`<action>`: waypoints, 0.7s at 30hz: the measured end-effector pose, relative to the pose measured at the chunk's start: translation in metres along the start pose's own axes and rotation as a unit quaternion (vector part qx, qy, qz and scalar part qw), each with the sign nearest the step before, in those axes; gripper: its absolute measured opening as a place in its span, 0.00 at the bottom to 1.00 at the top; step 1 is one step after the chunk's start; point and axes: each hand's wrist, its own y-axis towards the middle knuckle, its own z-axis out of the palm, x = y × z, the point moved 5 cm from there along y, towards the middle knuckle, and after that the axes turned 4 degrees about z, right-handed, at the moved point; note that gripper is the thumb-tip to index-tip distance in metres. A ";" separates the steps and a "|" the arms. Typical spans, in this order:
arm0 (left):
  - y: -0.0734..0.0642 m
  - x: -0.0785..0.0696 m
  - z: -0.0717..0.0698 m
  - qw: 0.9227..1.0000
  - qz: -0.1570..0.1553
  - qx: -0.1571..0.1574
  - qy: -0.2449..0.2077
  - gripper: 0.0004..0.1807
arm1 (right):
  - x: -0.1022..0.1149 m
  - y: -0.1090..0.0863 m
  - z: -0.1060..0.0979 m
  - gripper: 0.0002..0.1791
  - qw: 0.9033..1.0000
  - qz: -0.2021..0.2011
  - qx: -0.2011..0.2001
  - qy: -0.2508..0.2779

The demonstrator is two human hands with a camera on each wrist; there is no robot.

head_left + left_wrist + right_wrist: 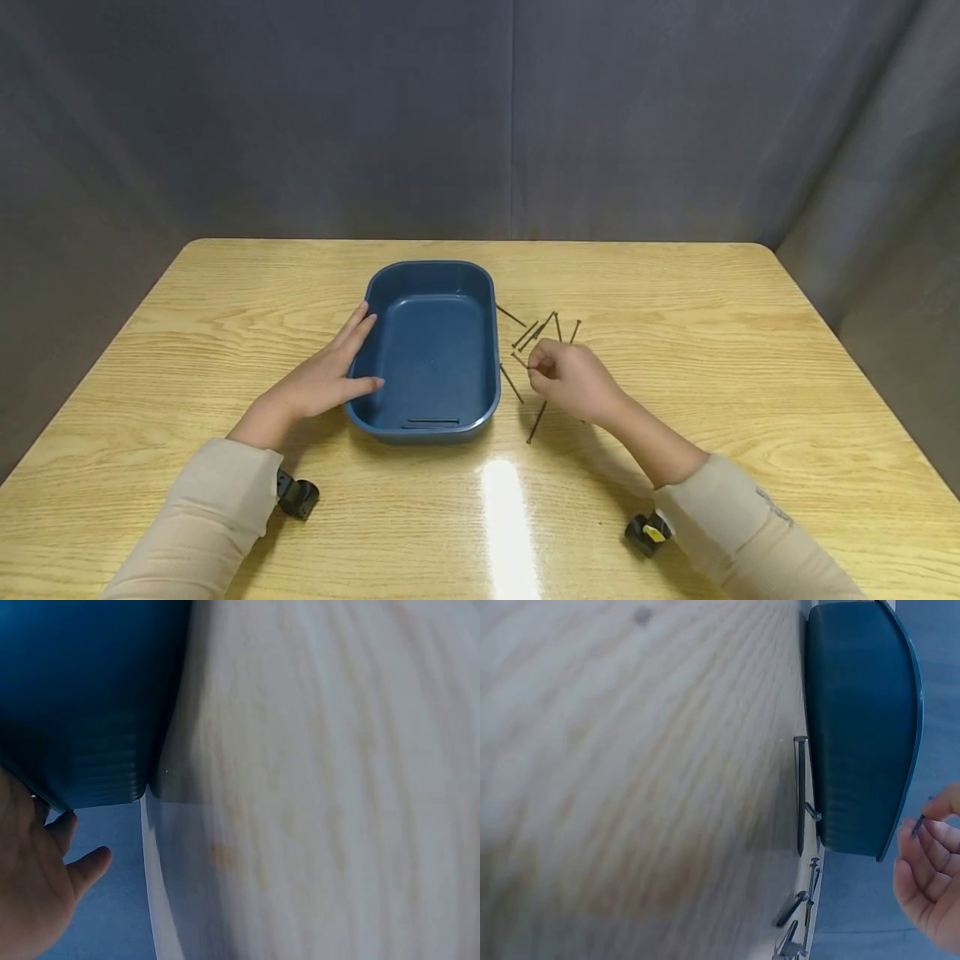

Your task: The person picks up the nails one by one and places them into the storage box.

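A blue plastic bin (431,358) stands on the table. Against its left rim rests my left hand (322,379), fingers spread and straight, the thumb reaching over the edge. To the right of the bin, my right hand (573,379) pinches a nail (919,823) between thumb and fingertips, raised above the tabletop in the right wrist view. Loose nails (536,423) lie scattered on the wood around and beneath that hand. A few more nails (432,422) lie inside the bin at its near end. In the left wrist view, the left fingers (90,870) show beside the bin's wall.
The wood-grain table (675,333) extends on both sides of the bin. Behind its far edge hangs a grey curtain (375,125). Black wrist cameras (298,497) sit at both sleeve cuffs, low over the table.
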 end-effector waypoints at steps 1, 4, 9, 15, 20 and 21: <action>0.000 0.000 0.000 1.000 0.000 0.000 0.000 0.45 | 0.001 0.001 0.000 0.03 1.000 -0.004 0.000 0.000; 0.000 0.000 0.000 1.000 -0.001 -0.001 -0.001 0.45 | 0.004 0.002 0.000 0.03 1.000 -0.008 -0.003 0.004; 0.000 0.000 0.000 1.000 -0.002 -0.002 0.000 0.45 | 0.010 0.004 0.001 0.03 1.000 -0.018 -0.011 0.013; 0.000 0.000 0.000 1.000 0.000 -0.004 -0.001 0.45 | 0.018 0.005 0.005 0.02 0.999 -0.043 -0.014 0.027; 0.000 0.001 0.001 1.000 0.005 -0.002 -0.002 0.45 | 0.022 0.007 0.009 0.02 0.998 -0.048 -0.002 0.038; 0.000 0.001 0.001 1.000 0.005 -0.002 -0.002 0.45 | 0.024 0.007 0.009 0.02 0.998 -0.048 0.000 0.042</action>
